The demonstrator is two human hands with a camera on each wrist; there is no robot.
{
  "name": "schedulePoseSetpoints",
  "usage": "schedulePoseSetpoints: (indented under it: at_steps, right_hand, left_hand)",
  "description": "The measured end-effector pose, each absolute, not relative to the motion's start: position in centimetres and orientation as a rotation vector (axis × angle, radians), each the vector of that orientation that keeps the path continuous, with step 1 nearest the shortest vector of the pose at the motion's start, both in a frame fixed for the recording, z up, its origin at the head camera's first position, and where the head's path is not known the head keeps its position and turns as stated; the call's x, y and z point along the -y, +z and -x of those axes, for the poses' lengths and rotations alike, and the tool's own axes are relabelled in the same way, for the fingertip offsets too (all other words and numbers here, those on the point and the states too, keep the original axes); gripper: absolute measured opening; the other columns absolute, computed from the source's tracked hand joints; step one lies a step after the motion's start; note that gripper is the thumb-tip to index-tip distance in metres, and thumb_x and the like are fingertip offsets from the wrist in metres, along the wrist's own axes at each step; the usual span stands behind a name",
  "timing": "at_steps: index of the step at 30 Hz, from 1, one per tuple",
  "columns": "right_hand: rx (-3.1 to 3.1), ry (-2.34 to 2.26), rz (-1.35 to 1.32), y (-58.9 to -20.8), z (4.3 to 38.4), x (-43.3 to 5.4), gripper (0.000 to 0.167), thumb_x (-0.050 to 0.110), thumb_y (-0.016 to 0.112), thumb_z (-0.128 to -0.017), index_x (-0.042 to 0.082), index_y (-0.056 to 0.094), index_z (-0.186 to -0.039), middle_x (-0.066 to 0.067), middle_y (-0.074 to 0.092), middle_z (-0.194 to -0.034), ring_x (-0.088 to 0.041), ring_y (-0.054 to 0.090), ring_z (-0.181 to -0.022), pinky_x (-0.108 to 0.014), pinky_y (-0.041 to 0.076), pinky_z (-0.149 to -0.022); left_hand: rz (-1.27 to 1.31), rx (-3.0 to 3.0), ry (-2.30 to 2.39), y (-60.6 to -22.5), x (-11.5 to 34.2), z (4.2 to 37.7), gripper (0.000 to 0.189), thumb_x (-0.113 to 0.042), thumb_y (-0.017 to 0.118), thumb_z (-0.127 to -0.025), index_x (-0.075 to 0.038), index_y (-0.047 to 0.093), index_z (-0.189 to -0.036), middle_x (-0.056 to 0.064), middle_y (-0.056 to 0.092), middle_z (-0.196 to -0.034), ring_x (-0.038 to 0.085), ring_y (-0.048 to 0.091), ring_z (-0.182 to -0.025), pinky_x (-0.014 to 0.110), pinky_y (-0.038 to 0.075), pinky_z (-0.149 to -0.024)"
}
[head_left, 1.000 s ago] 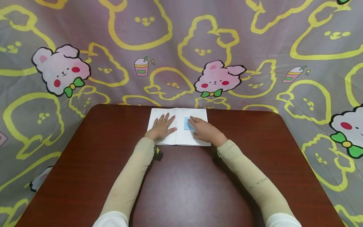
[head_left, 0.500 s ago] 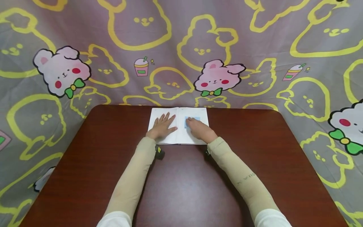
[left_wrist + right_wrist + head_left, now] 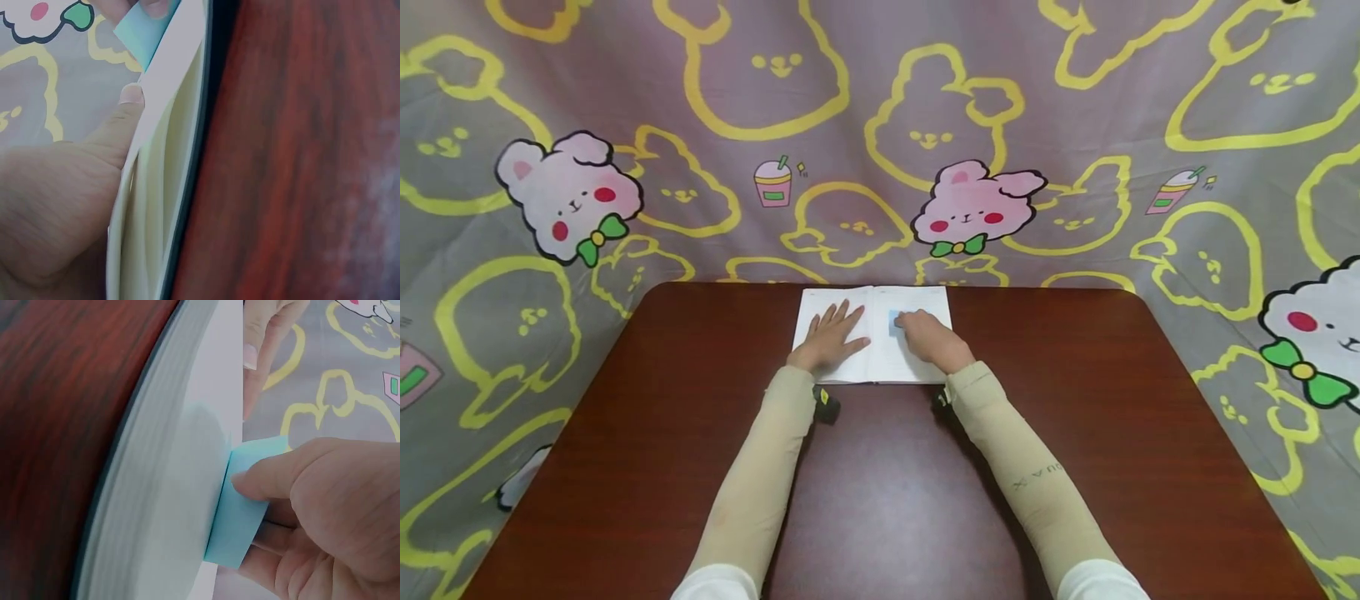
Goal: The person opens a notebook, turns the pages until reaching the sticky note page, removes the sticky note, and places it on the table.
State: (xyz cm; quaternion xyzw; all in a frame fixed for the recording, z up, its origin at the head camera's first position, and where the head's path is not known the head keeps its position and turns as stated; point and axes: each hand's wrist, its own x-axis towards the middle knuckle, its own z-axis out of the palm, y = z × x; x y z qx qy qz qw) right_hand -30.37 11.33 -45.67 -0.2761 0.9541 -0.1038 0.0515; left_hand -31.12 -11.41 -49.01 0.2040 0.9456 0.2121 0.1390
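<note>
An open notebook (image 3: 891, 362) with white pages lies near the table's far edge. My left hand (image 3: 830, 337) rests on the left page with its fingers spread. On the right page is a light blue sticky note (image 3: 894, 325), which my right hand (image 3: 932, 340) pinches. In the right wrist view the thumb lies on the near face of the sticky note (image 3: 234, 525), the other fingers are behind it, and the note stands up from the page. The left wrist view shows my left thumb (image 3: 122, 122) at the page and a corner of the note (image 3: 140, 37).
The dark red-brown table (image 3: 887, 500) stretches out in front of the notebook and to both sides. A grey curtain (image 3: 850, 225) with yellow outlines and cartoon rabbits hangs behind and beside the table.
My right hand has moved slightly left, and its fingers, earlier reaching over the sticky note, have curled and now pinch it. Less of the note shows. The left hand stays on the page.
</note>
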Motion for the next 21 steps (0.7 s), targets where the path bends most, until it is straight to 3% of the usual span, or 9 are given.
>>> schedulePoseSetpoints:
  at_steps: [16,21]
  right_hand:
    - [-2.928,-0.468,0.732,-46.28,30.98,-11.51,0.031,-0.006,0.046,-0.099,0.0,0.074,-0.11,-0.018,0.074,-0.101,-0.025,0.068,-0.09,-0.041,0.053,-0.077]
    - [-2.918,-0.576,0.737,-46.06,31.18,-11.89,0.035,-0.007,0.044,-0.098,0.0,0.075,-0.113,-0.017,0.074,-0.107,-0.019,0.058,-0.081,-0.038,0.05,-0.075]
  left_hand:
    - [-0.547,-2.732,0.637,-48.64,11.38,30.64,0.072,-0.049,0.044,-0.106,-0.019,0.016,-0.165,0.013,0.001,-0.171,0.037,-0.004,-0.158,0.058,-0.005,-0.125]
    - [-0.549,-2.736,0.636,-48.71,11.44,30.82,0.072,-0.05,0.044,-0.106,-0.018,0.015,-0.165,0.013,0.0,-0.171,0.037,-0.004,-0.158,0.058,-0.004,-0.125]
